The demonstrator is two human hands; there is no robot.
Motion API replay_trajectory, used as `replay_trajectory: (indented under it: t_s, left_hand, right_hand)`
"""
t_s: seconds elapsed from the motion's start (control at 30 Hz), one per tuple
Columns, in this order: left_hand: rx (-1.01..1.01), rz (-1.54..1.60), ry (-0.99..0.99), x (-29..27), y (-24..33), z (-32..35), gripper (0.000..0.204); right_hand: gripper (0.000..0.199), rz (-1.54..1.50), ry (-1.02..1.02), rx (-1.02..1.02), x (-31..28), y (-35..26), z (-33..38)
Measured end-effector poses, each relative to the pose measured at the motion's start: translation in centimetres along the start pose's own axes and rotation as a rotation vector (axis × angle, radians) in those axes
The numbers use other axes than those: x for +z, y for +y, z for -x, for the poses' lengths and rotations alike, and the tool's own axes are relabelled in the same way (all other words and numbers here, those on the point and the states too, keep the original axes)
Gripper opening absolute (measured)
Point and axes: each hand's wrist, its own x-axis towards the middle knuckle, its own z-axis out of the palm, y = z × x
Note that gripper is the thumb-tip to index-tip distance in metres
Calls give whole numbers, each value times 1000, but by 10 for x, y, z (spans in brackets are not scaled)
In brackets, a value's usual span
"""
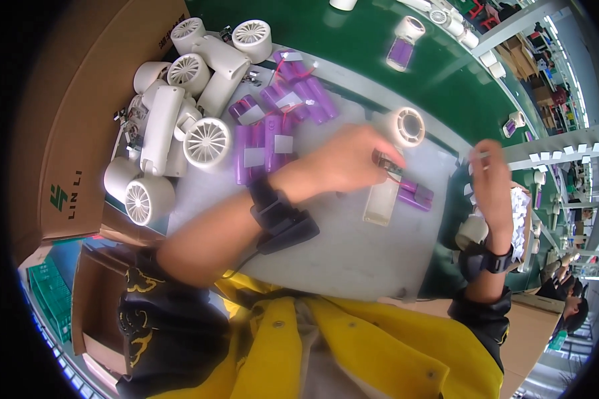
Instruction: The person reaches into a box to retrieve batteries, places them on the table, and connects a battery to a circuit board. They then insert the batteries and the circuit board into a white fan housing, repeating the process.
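My left hand [349, 159] is closed on a white handheld fan body in the middle of the work surface. The fan's round head [408, 128] points away from me, and its handle [379, 203] lies open toward me. A small circuit board [387, 163] shows by my fingertips. Beside the handle lies a purple battery pack [416, 195], with red wire near the board. Raised at the right, my right hand [491, 186] is smeared by motion, so whether it grips anything is unclear. It is close to a box of small white pieces [519, 219].
White fan bodies [160, 126] are heaped at the left against a large cardboard box [80, 120]. Several purple battery packs [266, 146] lie beside them on the pale mat [326, 246]. Beyond runs a green conveyor belt [339, 40] carrying a fan with a purple battery [402, 50].
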Motion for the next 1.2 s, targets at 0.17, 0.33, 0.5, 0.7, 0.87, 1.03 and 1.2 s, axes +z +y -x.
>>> replay_trajectory:
  t_s: [0.17,0.33,0.5,0.7,0.87,1.03,1.2]
  left_hand:
    - [39,23,15,1,-6,0,33]
    - [119,-56,26,-1,-7,0,31]
    - [171,-117,26,-2,-2,2,31]
    - [206,-159,43,-3,-2,6,33]
    - [262,-250,75,-4,1,7,33]
    - [313,-306,120,-2,4,8,32]
    - [297,-340,89,-3,7,7,31]
  right_hand:
    - [55,-81,48,4,26,-30,16]
    - [45,-159,-23,-162,56,-27,13]
    - [29,-579,-232,-29,44,-14,24]
    - [42,-882,-510,317,35,-16,21]
    - [74,-1351,-550,429,30,-30,22]
    - [98,-1515,-594,340,37,-27,32]
    - [105,-1400,-640,141,37,-18,30]
